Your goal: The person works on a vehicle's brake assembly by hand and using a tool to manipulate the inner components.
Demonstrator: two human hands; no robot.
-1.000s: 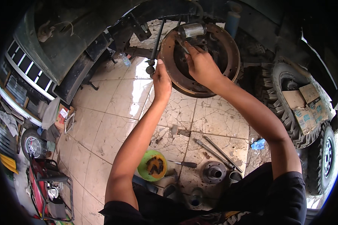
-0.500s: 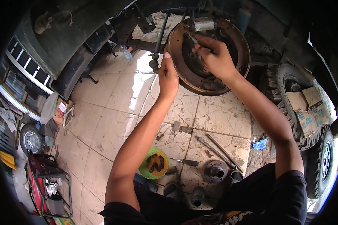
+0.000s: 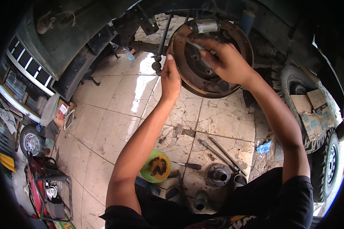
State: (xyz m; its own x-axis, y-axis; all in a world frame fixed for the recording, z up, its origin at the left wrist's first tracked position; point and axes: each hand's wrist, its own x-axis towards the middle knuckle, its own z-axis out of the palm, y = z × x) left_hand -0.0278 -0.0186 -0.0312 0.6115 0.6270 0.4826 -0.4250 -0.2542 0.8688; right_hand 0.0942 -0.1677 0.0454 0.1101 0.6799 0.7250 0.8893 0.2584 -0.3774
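A rusty round brake assembly [image 3: 242,51] hangs under the vehicle, with a silver cylinder [image 3: 205,26] at its top. My left hand [image 3: 170,79] grips its left rim, beside a black rod with a ball joint [image 3: 156,65]. My right hand [image 3: 228,63] is closed on a thin tool [image 3: 195,44] held against the upper left of the assembly; motion blurs its fingers and the tool's tip, so the kind of tool is unclear.
Below lie a green bowl [image 3: 148,173] with dark pieces, a screwdriver [image 3: 193,166], two steel bars [image 3: 219,156] and a wheel hub [image 3: 214,176]. Large tyres with cardboard [image 3: 311,110] stand right; red machinery [image 3: 38,191] is lower left.
Compared with a second ago, my hands and the brake assembly appear further right in the view. Since half a second ago my right hand has shifted slightly right, its fingers now blurred.
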